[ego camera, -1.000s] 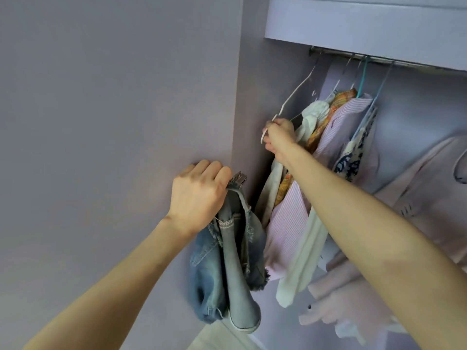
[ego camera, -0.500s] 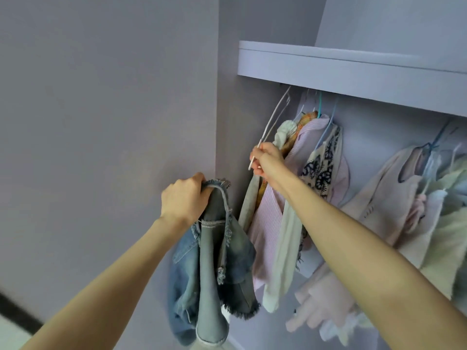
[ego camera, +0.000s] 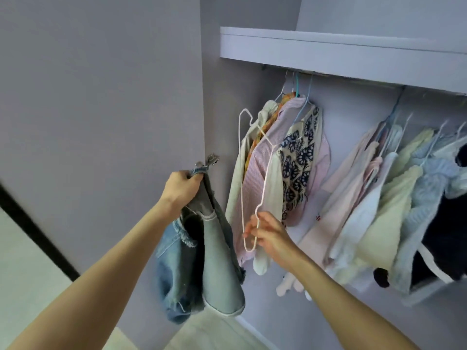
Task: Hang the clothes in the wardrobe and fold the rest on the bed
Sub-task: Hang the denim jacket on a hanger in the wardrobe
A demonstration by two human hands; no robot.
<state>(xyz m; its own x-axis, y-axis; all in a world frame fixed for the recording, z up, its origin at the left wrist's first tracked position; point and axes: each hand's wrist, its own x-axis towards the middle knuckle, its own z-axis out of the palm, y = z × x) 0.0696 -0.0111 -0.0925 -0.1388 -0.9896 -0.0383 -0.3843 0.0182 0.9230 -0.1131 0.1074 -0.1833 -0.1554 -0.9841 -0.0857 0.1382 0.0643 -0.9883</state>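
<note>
Head view — looks close and slightly upward into wardrobe (ego camera: 328, 46).

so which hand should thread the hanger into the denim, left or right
Right, probably. The right hand already holds the empty pale pink wire hanger, off the rail and beside the garment. The left hand grips the faded blue denim garment by its top, so it can steady it.

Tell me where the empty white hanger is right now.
In the head view the white hanger is off the rail, just right of centre, pinched at its lower end by the right hand, in front of the striped pink shirt and right of the denim garment.
</note>
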